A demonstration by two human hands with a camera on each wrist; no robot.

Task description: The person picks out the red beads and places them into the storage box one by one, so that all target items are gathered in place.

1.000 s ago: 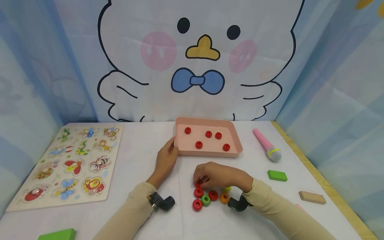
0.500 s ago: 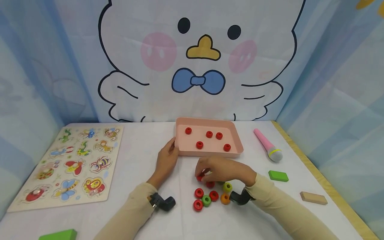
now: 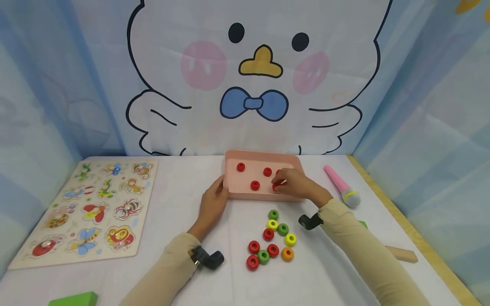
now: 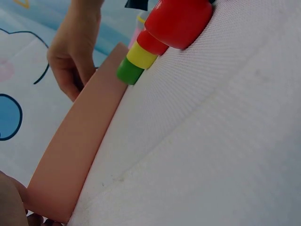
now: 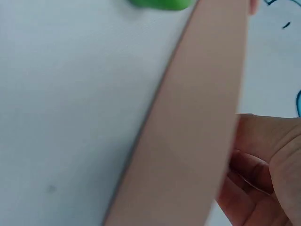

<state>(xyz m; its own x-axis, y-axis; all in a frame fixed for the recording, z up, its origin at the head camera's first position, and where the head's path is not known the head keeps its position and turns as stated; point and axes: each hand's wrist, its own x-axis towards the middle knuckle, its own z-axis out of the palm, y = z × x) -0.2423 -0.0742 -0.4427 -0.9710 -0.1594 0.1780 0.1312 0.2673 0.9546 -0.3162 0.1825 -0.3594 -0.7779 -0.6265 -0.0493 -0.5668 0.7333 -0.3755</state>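
A pink tray (image 3: 245, 196) stands at the back of the table with several red beads (image 3: 240, 167) spread inside. My left hand (image 3: 211, 205) grips its left end near the front corner. Over the tray's right half, my right hand (image 3: 300, 183) pinches a red bead (image 3: 274, 187) at its fingertips. That hand partly covers one bead in the tray and hides another. In the right wrist view, the curled right fingers (image 5: 249, 172) show past the tray's front wall (image 5: 188, 122). In front of the tray lie loose red, green (image 3: 273, 214), yellow (image 3: 290, 239) and orange beads (image 3: 287, 254).
On the left lies a wooden insect puzzle board (image 3: 88, 212), with a green block (image 3: 74, 299) nearer the front. To the right are a pink toy microphone (image 3: 342, 187) and a wooden block (image 3: 402, 254). My right sleeve mostly hides another green block (image 3: 363, 223).
My right hand has lifted a red bead from the loose group and carried it back and right over the tray. The left hand stays at the tray's end.
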